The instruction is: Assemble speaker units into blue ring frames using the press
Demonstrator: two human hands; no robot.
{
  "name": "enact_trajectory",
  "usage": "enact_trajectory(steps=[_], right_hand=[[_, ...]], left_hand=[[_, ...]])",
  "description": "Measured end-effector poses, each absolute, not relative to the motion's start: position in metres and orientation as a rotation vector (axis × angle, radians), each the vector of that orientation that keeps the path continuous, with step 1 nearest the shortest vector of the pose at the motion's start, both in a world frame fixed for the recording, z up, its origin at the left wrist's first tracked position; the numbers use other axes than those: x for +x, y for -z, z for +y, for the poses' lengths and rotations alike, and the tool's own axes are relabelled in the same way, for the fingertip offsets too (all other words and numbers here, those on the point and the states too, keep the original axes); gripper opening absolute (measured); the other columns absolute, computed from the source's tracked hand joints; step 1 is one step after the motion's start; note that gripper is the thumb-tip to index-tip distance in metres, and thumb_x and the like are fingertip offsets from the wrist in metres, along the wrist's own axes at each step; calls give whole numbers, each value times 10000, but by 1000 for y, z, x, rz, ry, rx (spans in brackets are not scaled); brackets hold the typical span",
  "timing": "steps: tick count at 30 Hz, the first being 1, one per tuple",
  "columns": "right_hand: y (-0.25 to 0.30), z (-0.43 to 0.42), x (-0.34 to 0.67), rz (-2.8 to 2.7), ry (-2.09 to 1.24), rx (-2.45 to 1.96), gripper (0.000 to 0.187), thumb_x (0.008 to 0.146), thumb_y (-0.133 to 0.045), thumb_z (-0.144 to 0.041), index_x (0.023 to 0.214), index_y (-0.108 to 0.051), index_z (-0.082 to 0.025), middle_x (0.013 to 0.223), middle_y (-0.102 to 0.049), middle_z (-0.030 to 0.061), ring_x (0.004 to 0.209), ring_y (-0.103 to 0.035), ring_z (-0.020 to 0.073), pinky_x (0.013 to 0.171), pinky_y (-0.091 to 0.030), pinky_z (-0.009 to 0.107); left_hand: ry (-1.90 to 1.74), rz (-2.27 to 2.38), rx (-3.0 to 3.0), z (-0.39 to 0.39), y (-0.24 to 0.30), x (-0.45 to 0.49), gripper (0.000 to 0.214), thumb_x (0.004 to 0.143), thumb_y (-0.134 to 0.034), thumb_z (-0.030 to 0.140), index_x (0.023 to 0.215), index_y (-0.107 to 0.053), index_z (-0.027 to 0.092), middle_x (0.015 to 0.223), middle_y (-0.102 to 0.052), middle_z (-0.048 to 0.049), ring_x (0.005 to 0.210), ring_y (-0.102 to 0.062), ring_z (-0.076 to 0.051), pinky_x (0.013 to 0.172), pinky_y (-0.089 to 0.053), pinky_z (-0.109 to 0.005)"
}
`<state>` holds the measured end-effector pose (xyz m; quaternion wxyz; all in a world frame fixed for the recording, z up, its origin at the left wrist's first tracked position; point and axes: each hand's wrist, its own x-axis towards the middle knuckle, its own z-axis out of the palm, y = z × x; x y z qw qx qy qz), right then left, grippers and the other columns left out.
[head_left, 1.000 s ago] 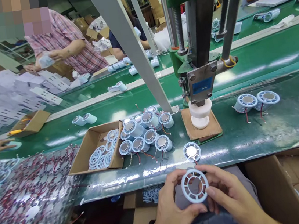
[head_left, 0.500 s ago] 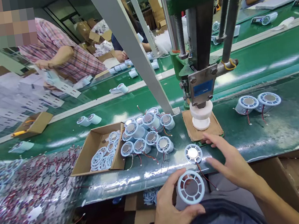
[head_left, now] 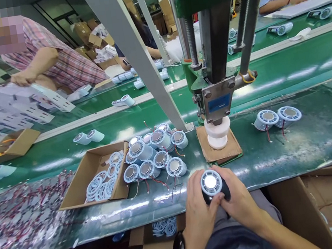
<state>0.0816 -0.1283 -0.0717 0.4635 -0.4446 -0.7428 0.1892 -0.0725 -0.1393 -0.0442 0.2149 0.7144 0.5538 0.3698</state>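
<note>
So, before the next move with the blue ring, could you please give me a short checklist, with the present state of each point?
1. Blue ring held securely: ok, the left hand and the right hand both grip it.
2. Metal disc centred in the ring, face showing to the camera: ok.
3. Disc fully seated in the ring: cannot tell from this angle.
4. Wires clear of the fingers: cannot tell, the hands hide the underside.
5. Hands away from the white press head: ok, both are in front of it, nearer the camera.
6. Cardboard pad under the press head: ok, it lies there.
</note>
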Motion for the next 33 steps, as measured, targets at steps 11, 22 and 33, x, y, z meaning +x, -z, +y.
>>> enact_trajectory(steps=[11,22,33], right_hand=[[75,-128,81,-1793,-441,-1083,821,852,-490,-59,1600,-196,-225,1274,-678,118,1159,-669,236,959,-598,393],[71,-125,87,-1886,-498,-1095,796,804,-495,-21,1556,-341,-232,1206,-697,108,1050,-662,234,878,-620,363],[64,-123,96,-2094,-420,-1070,661,808,-535,-26,1462,-472,-95,1260,-681,195,1139,-683,276,948,-620,432]], left_hand=[[-943,1662,1994,-152,60,-60,482,1036,-448,343,1472,-344,165,1368,-557,-205,1265,-563,-317,1003,-508,-514],[-857,1542,2069,-147,60,-67,498,1044,-427,349,1490,-301,169,1422,-525,-212,1324,-527,-329,1035,-489,-549],[-964,1620,1844,-152,78,-57,499,1014,-448,358,1464,-383,152,1469,-502,-225,1350,-522,-339,1070,-477,-553]])
